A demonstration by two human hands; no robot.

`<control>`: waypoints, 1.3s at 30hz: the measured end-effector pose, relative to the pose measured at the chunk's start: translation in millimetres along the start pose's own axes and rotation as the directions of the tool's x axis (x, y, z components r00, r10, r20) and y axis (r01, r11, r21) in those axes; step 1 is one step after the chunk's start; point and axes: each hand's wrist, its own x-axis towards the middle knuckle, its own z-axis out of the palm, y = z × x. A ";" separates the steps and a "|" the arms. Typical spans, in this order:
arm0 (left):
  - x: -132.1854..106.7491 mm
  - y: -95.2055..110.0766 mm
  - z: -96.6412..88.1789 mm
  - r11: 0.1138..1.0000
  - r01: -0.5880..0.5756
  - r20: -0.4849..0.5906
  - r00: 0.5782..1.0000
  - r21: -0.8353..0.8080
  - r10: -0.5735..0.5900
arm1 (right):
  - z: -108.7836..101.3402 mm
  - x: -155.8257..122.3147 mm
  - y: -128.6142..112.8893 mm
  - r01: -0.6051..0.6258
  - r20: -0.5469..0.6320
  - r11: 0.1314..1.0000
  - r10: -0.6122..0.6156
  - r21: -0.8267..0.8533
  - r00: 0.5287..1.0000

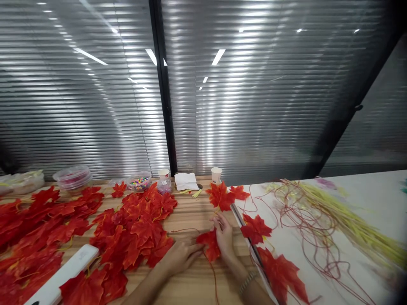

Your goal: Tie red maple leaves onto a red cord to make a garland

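Left hand [181, 256]: lies low on the wooden table [190, 209], palm down, fingers stretched out nearly flat and loosely spread. Fingertips touch the left edge of one red leaf [208, 245]. Nothing gripped.

Right hand [224, 237]: fingers bent over the right edge of the same leaf and touching it. Thumb hidden, so I cannot tell whether it pinches the leaf. Beaded bracelet [248, 281] on the wrist.

The leaf: maple shape, flat orange-red, pointed lobes. It lies on the table between the two hands, close to the near edge. A thin red string [215, 279] runs from under it toward the viewer.

Counts:
- Leaf in hand: one.
- Loose leaves to the right: four. Two are by the far cup [220, 195] and two on the white sheet [365, 199].
- Leaf heaps: two. The centre heap [140, 228] is just left of the left hand. The left heap [32, 228] is further out.
- Paper cups: two [164, 173], at the back edge.
- Bead tub [140, 183]: one.
- White bar [63, 271]: one, lower left.

On the white sheet, a tangle of red strings [305, 220] lies beside a sheaf of yellow-green stems [349, 228].
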 end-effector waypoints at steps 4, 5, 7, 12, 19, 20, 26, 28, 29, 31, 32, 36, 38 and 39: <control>1.1 -5.1 6.2 0.999 0.015 -0.007 1.000 -0.044 -0.015 | 5.3 -5.7 -10.7 0.006 0.010 0.999 -0.006 -0.038 1.000; 1.9 -8.3 8.2 0.997 -0.008 -0.023 1.000 -0.072 0.006 | 6.0 -7.8 -15.1 0.010 0.025 0.999 -0.009 -0.052 1.000; 4.0 -15.0 12.2 0.991 -0.051 -0.080 0.996 -0.124 0.041 | 6.7 -11.2 -24.0 0.032 0.051 0.996 -0.027 -0.085 0.998; 7.4 -24.2 19.4 0.995 -0.044 -0.159 0.987 -0.085 0.030 | 7.2 -12.6 -34.8 0.043 0.060 0.995 -0.038 -0.085 0.997; 6.9 -23.0 22.8 1.000 0.021 -0.180 0.983 -0.009 -0.023 | 6.0 -11.8 -33.2 0.008 0.039 1.000 -0.007 -0.029 0.999; 6.8 -22.6 23.1 1.000 0.028 -0.181 0.983 0.000 -0.027 | 5.7 -11.4 -33.5 -0.006 0.032 1.000 0.007 -0.011 0.999; 5.2 -19.9 23.3 0.997 0.056 -0.166 0.985 0.060 -0.045 | 7.0 -13.2 -49.6 -0.089 -0.066 0.984 0.100 0.155 0.993; 3.8 -18.6 22.8 0.994 0.072 -0.154 0.986 0.078 -0.059 | 4.4 -20.1 -64.6 -0.123 -0.045 0.973 0.134 0.196 0.990; 3.0 -17.8 22.6 0.993 0.084 -0.149 0.986 0.086 -0.070 | 1.3 -25.0 -73.7 -0.145 -0.028 0.968 0.154 0.206 0.988; 2.1 -16.3 22.3 0.989 0.107 -0.137 0.986 0.102 -0.092 | -9.2 -37.3 -93.3 -0.191 -0.009 0.960 0.197 0.206 0.980; 2.2 -15.6 22.3 0.987 0.113 -0.129 0.987 0.110 -0.099 | -16.5 -44.5 -102.7 -0.208 -0.012 0.957 0.215 0.201 0.977; 6.5 -14.1 22.8 0.985 0.115 -0.102 0.990 0.131 -0.102 | -56.6 -77.2 -125.8 -0.269 -0.056 0.954 0.278 0.134 0.959; 8.8 -14.2 23.0 0.983 0.127 -0.111 0.987 0.133 -0.113 | -81.4 -94.7 -125.1 -0.267 -0.091 0.955 0.279 0.128 0.956; 9.3 -14.4 23.2 0.982 0.136 -0.120 0.985 0.132 -0.121 | -94.3 -103.4 -122.0 -0.241 -0.129 0.963 0.256 0.122 0.958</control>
